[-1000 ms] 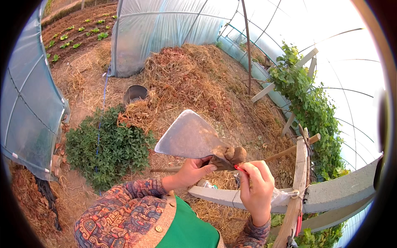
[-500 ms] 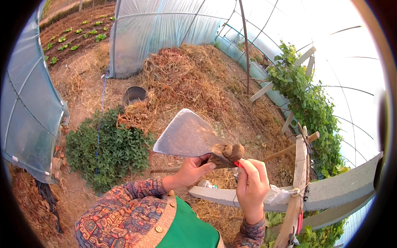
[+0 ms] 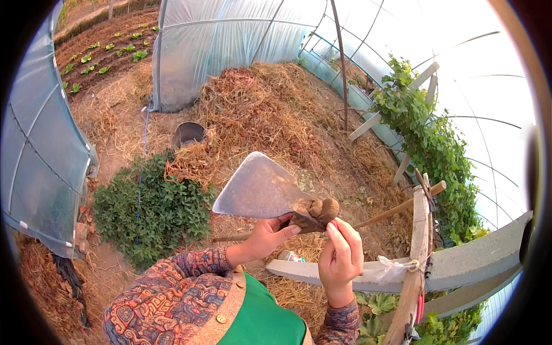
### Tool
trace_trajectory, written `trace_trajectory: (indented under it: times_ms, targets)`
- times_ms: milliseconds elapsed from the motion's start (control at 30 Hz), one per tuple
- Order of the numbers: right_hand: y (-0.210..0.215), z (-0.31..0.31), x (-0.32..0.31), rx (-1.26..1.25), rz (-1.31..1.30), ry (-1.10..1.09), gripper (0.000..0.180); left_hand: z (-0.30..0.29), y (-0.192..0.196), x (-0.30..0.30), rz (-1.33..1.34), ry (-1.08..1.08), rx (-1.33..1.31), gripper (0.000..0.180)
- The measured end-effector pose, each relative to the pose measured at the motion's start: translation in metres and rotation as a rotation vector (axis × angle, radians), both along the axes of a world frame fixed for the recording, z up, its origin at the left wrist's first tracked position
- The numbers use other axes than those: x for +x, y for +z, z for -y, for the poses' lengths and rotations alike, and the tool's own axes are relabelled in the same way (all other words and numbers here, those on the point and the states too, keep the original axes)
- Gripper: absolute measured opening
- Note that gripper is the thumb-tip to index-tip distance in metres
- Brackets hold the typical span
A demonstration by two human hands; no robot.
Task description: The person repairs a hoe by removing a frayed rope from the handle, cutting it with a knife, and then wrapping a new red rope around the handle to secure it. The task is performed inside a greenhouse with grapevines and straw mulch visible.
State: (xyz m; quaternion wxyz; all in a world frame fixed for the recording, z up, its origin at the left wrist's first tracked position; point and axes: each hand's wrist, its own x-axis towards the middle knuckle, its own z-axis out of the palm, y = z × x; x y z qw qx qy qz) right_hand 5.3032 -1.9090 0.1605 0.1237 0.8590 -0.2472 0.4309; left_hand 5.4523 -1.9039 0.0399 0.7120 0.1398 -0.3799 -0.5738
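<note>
A broad grey metal hoe blade (image 3: 259, 187) is held up in front of me, its wide edge pointing up and left. My left hand (image 3: 267, 234) grips it from below at the narrow end, thumb near the socket. The socket end (image 3: 315, 211) is caked with brown lumps of soil. My right hand (image 3: 340, 257) is raised beside it, fingertips pinching at the soil-caked socket. A long wooden handle (image 3: 397, 207) runs from the socket toward the right.
A heap of dry straw (image 3: 259, 109) covers the ground ahead, with a dark bucket (image 3: 187, 135) beside it. A low green plant patch (image 3: 152, 207) lies at left. Plastic tunnel walls (image 3: 218, 40) surround me; a pale plank (image 3: 460, 261) and a climbing vine (image 3: 431, 138) stand right.
The blade and both hands have stayed almost in place; my right hand's fingers have shifted slightly at the soil-caked socket.
</note>
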Motion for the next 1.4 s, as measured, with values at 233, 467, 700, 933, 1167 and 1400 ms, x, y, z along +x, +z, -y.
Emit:
trace_trajectory:
  times_ms: [233, 467, 700, 933, 1167, 1400]
  targets:
    - [0.000, 0.004, -0.001, -0.030, -0.086, -0.010, 0.039, -0.001, -0.002, 0.004, 0.023, -0.028, 0.044, 0.041]
    - [0.011, 0.009, -0.007, -0.119, -0.138, -0.010, 0.036, -0.004, 0.006, 0.000, 0.022, 0.045, 0.008, 0.033]
    - [0.018, 0.000, -0.016, 0.147, 0.076, 0.004, 0.026, -0.007, 0.006, -0.002, 0.043, 0.067, 0.021, 0.032]
    - [0.021, 0.003, -0.005, 0.420, 0.314, 0.067, 0.017, -0.005, 0.001, -0.003, 0.041, 0.006, -0.010, 0.034]
    - [0.019, 0.006, 0.000, 0.451, 0.324, 0.086, 0.016, 0.001, -0.007, 0.004, 0.142, -0.112, -0.016, 0.042]
    - [0.015, 0.007, 0.000, 0.454, 0.337, 0.122, 0.015, 0.007, -0.020, 0.009, 0.151, -0.151, -0.042, 0.042]
